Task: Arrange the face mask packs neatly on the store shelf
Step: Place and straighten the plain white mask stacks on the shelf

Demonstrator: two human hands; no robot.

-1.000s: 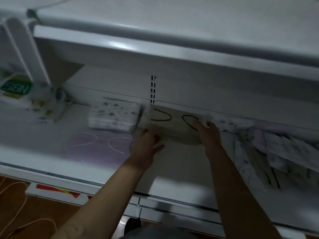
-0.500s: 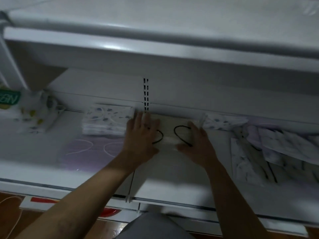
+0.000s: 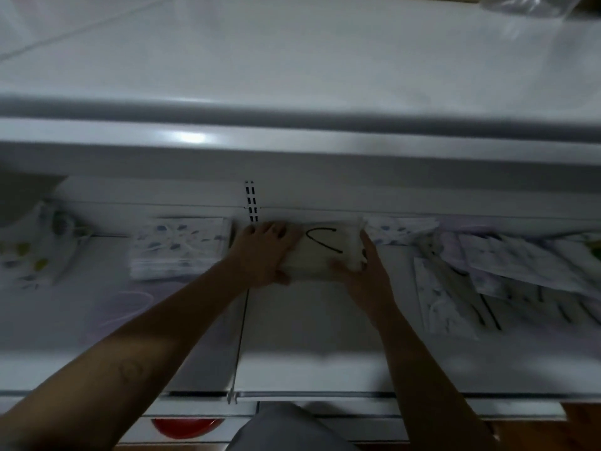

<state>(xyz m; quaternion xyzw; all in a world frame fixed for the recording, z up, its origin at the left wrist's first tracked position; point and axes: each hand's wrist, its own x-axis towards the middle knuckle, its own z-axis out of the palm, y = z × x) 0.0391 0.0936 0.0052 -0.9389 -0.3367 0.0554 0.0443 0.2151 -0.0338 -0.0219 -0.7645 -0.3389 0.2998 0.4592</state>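
Clamping beige mask pack [image 3: 322,255] from both ends. Laying left hand [image 3: 263,252] over the left end, fingers on top, thumb hooking the front edge. Wrapping right hand [image 3: 364,271] round the right front corner, fingers running up the right end, thumb pressing near the front. Probably squeezing from both sides to keep the bundle square while sliding it straight.

Holding it at the back edge of the shelf [image 3: 309,320], just right of the slotted upright [image 3: 251,203], long side parallel to that back edge. Likely lining it up in a row with the blue-patterned stack [image 3: 179,247] along the same back edge to the left, leaving a small gap. Touching or nearly touching a blue-patterned pack [image 3: 400,229] at the right end; not managing to tell which.

Counting:
- Two hands, both on the one beige pack.
- One black ear loop on its top.
- One tidy blue-patterned stack; too blurred for counting the packs in it.
- One lilac pack [image 3: 107,307] lying flat toward the front edge, left part.
- One dotted pack [image 3: 29,252] at the far left end.
- A loose pile [image 3: 520,275] spreading over the right end, overlapping and skewed; several at least, too blurred for an exact number.

Judging the task as partway done, with the right pile needing sorting.
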